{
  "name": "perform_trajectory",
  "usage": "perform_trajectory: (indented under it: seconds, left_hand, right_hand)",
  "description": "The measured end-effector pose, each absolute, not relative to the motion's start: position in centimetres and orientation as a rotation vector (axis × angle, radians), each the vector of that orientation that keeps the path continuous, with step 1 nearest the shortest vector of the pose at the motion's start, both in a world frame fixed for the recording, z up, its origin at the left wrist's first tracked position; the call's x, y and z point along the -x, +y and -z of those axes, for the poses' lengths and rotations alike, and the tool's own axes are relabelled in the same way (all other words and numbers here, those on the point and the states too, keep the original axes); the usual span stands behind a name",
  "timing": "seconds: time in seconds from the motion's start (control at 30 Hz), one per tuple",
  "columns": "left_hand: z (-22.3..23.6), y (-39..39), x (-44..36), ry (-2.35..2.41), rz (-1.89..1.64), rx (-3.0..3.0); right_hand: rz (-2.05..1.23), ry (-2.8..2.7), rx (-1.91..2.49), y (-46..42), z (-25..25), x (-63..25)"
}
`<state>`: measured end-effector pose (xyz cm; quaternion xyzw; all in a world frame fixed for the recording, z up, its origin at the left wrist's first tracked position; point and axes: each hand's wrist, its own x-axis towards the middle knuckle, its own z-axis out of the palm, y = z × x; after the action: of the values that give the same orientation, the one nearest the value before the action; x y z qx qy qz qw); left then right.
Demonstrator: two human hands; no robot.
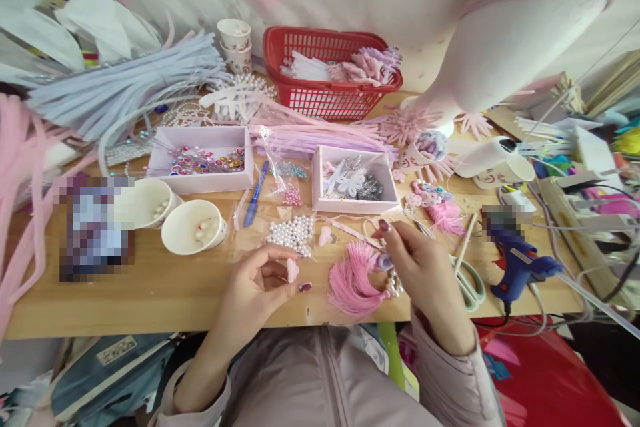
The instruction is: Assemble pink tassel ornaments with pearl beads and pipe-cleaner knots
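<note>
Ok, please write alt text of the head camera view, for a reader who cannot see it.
A person's left hand holds a small pale pink piece over a light wooden table; the right hand is curled beside a pink thread tassel. Around them are round white pearly beads, white paper cups, a red plastic basket and a blue plastic glue gun.

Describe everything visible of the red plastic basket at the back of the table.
The red basket looks like plastic, oblong, with openwork lattice walls and a smooth, round-cornered rim. It stands upright on the wooden table. Inside lie white stick-like pieces at the left and fuzzy pink and purple pieces at the right, some reaching above the rim. Stacked white paper cups stand to its left; pink and lilac strips lie in front. Neither hand touches it. Its base is hidden.
</note>
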<state>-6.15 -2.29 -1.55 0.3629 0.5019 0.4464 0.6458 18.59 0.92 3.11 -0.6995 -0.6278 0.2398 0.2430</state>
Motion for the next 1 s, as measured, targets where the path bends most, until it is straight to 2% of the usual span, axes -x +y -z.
perform_trajectory:
  seconds: [0.17, 0.37, 0.6, 1.0]
  left_hand:
    - [2.0, -2.3, 5.2, 1.164, -0.990, -0.886]
    - [1.3, -2.5, 4.2, 1.211, -0.895, -0.755]
    - [0.9, -3.7, 3.3, 1.312, -0.936, -0.673]
    - [-0.1, -3.4, 2.9, 1.250, -0.926, -0.811]
  right_hand:
    - [-0.428, -1.554, 2.137, -3.2, -3.7, -23.2]
    - [-0.557, -1.371, 2.070, -6.3, -1.1, -24.4]
    - [-0.419, -1.696, 1.806, -2.3, -0.4, -22.8]
    - [-0.545, -1.800, 1.882, 2.8, 1.0, -21.4]
